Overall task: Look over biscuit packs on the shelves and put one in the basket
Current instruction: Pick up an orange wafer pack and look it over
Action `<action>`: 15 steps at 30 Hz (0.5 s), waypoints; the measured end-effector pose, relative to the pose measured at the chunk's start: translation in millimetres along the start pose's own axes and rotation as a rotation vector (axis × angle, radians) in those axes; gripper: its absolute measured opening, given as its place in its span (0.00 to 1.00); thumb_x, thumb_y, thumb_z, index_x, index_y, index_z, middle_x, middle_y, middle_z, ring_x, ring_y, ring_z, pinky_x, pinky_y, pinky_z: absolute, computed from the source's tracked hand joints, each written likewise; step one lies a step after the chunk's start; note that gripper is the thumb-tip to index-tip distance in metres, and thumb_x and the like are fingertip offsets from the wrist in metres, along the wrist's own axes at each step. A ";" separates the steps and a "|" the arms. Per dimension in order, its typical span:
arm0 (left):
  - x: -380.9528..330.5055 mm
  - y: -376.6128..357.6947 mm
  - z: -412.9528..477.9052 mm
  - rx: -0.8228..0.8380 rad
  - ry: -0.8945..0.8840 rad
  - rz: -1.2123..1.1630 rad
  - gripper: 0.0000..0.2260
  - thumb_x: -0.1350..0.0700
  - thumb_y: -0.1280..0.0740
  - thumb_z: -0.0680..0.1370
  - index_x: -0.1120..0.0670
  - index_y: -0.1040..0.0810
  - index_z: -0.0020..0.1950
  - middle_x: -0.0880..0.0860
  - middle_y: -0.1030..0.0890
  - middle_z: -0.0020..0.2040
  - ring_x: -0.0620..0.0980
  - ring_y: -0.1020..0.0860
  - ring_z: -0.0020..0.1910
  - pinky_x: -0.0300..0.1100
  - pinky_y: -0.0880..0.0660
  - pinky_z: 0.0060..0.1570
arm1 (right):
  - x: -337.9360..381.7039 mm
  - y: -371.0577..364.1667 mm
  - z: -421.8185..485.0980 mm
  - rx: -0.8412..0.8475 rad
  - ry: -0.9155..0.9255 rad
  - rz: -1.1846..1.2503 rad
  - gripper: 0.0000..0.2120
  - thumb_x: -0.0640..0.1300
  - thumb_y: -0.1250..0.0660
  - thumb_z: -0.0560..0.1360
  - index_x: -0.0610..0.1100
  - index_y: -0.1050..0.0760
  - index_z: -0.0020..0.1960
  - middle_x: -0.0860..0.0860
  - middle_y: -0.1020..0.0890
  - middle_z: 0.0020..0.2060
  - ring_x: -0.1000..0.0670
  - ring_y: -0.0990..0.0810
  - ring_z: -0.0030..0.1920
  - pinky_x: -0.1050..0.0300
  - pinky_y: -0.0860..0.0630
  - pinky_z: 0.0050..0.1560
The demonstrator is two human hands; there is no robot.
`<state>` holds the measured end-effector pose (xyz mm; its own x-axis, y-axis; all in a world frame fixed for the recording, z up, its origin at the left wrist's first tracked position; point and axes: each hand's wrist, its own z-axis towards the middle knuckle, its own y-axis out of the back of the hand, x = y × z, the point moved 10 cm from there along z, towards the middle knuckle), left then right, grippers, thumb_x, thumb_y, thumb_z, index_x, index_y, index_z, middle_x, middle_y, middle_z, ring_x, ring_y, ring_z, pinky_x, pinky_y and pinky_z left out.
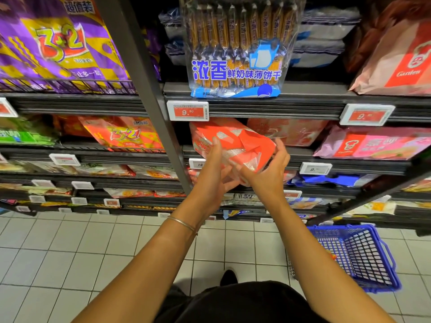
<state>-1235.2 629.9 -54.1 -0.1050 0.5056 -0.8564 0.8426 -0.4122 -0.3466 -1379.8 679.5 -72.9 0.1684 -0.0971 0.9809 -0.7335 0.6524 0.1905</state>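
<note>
Bright overhead light; blurred, bent frame edges.

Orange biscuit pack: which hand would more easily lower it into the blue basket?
Probably the right hand. Both hands hold the orange pack, but the blue basket sits on the floor at the person's right, below that arm; the left hand would have to reach across the body.
</note>
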 end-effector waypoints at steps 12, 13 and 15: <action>4.5 88.8 -26.3 -0.290 -0.083 0.362 0.19 0.40 0.43 0.86 0.51 0.24 0.66 0.49 0.15 0.58 0.49 0.18 0.62 0.61 0.26 0.69 | -7.8 42.8 -10.7 -0.051 -0.117 0.336 0.45 0.51 0.19 0.56 0.47 0.33 0.70 0.49 0.19 0.60 0.56 0.16 0.54 0.60 0.19 0.48; 1.8 93.0 -26.9 -0.273 -0.110 0.385 0.19 0.41 0.40 0.86 0.55 0.23 0.66 0.53 0.15 0.58 0.50 0.18 0.62 0.60 0.26 0.70 | -6.6 44.5 -12.7 -0.039 -0.119 0.353 0.45 0.50 0.19 0.57 0.47 0.32 0.70 0.48 0.18 0.60 0.53 0.16 0.55 0.60 0.19 0.48; -0.3 98.2 -27.1 -0.204 -0.124 0.383 0.22 0.41 0.36 0.84 0.57 0.24 0.67 0.56 0.15 0.59 0.52 0.18 0.62 0.60 0.27 0.71 | -4.5 41.4 -15.7 0.021 -0.131 0.406 0.43 0.48 0.19 0.57 0.46 0.30 0.69 0.45 0.17 0.59 0.49 0.15 0.55 0.56 0.18 0.48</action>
<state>-1138.1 609.8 -77.5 0.1832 0.2461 -0.9518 0.9184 -0.3883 0.0764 -1400.6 718.7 -70.0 -0.2207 0.0690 0.9729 -0.7366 0.6421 -0.2126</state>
